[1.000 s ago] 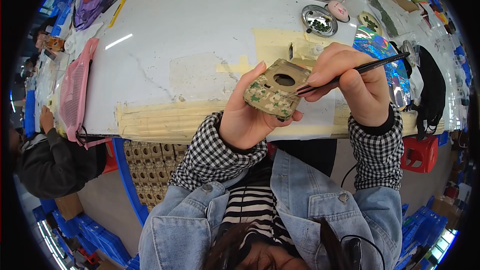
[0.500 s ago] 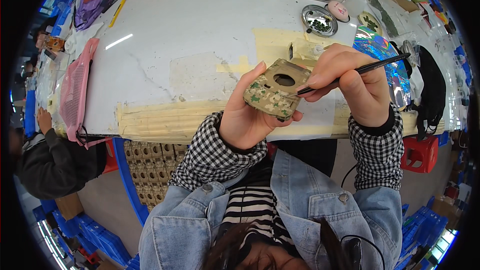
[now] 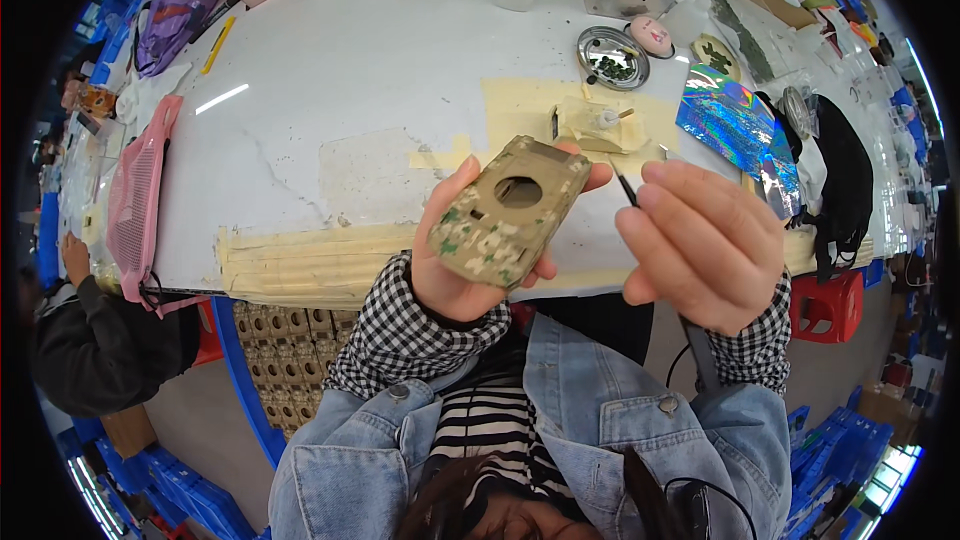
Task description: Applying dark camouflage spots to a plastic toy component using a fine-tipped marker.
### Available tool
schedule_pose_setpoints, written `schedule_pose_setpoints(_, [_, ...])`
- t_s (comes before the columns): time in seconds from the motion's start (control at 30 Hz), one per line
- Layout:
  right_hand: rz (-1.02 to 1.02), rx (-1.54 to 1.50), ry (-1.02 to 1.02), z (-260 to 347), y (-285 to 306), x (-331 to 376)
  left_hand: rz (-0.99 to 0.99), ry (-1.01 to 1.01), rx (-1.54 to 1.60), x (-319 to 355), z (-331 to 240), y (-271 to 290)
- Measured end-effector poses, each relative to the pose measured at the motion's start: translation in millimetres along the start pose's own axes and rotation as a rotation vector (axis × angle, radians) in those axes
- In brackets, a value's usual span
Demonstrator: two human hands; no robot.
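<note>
My left hand [image 3: 450,265] holds a tan-and-green camouflage model vehicle hull [image 3: 512,208] above the table's front edge. The hull has a round hole through its top and a small square opening beside it. Its patterned face is turned up and tilted. To its right, my right hand [image 3: 710,240] is closed around slim black tweezers [image 3: 626,188], with the tips pointing away from me. Those tips are apart from the hull. Most of the tweezers' length is hidden behind my fingers.
Beyond the hands stand a tape-wrapped block [image 3: 600,127] and a metal dish [image 3: 612,58] of small green pieces. A shiny holographic sheet [image 3: 740,135] and a black bag [image 3: 840,180] lie right. Similar hulls [image 3: 285,355] fill a blue crate below the table. Another person [image 3: 110,340] sits left.
The tweezers have come away from the hull as my right hand lowered and turned. My left hand has brought the hull slightly left and lower, turning it.
</note>
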State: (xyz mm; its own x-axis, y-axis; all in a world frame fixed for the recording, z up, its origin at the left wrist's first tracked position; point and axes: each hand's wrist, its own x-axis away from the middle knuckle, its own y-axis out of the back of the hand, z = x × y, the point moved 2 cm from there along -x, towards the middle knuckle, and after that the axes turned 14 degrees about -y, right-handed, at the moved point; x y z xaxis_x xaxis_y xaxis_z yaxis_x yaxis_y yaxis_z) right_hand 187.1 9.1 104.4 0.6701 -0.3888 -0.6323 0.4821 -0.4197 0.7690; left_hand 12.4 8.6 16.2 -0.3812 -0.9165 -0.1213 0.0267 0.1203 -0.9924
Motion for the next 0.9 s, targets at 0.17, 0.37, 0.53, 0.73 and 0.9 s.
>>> schedule_pose_setpoints(0.17, [-0.064,0.111,0.055,7.0,-4.9,13.8,-0.027,-0.003,-0.132,2.2,-3.4,-4.6])
schedule_pose_setpoints(0.37, [-0.044,0.192,0.076,7.5,-4.8,16.8,0.035,0.001,-0.09,3.8,-5.4,0.5])
schedule_pose_setpoints(0.53, [-0.023,0.204,0.086,6.1,-3.8,20.2,0.058,0.009,-0.092,6.0,-5.1,-5.3])
schedule_pose_setpoints(0.73, [-0.03,0.187,0.093,6.2,-2.9,19.7,0.051,0.015,-0.091,5.1,-4.7,-5.6])
schedule_pose_setpoints(0.9, [-0.099,-0.128,0.032,1.8,3.4,9.5,-0.02,-0.009,-0.044,1.5,-3.4,-2.5])
